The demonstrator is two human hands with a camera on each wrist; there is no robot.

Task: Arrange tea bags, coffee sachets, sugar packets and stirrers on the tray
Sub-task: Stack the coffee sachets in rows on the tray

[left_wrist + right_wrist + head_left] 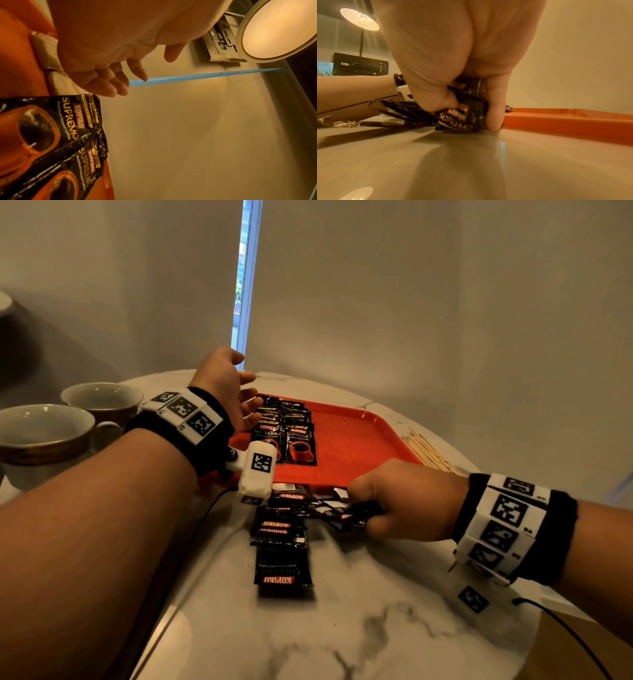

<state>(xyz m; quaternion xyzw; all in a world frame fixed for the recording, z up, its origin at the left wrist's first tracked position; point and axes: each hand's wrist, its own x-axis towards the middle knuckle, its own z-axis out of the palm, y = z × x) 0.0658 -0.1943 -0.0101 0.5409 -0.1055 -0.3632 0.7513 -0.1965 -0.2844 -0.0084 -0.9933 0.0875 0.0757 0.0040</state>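
A red tray point(359, 446) lies on the marble table, with black coffee sachets point(299, 440) laid in rows on its left part. My left hand point(236, 392) hovers over the tray's left edge, fingers loosely spread and holding nothing; the left wrist view shows those fingers point(109, 86) above the sachets point(68, 121) and white tea bags point(46, 54). My right hand point(394, 501) is down on the table just in front of the tray and grips a coffee sachet point(460, 119) between thumb and fingers. More sachets point(281, 532) lie loose beside it.
Wooden stirrers point(428, 450) lie on the table right of the tray. Two cups point(48, 433) stand at the left. A thin cable point(565, 635) runs from my right wrist. The table's round edge point(496, 655) curves at the lower right.
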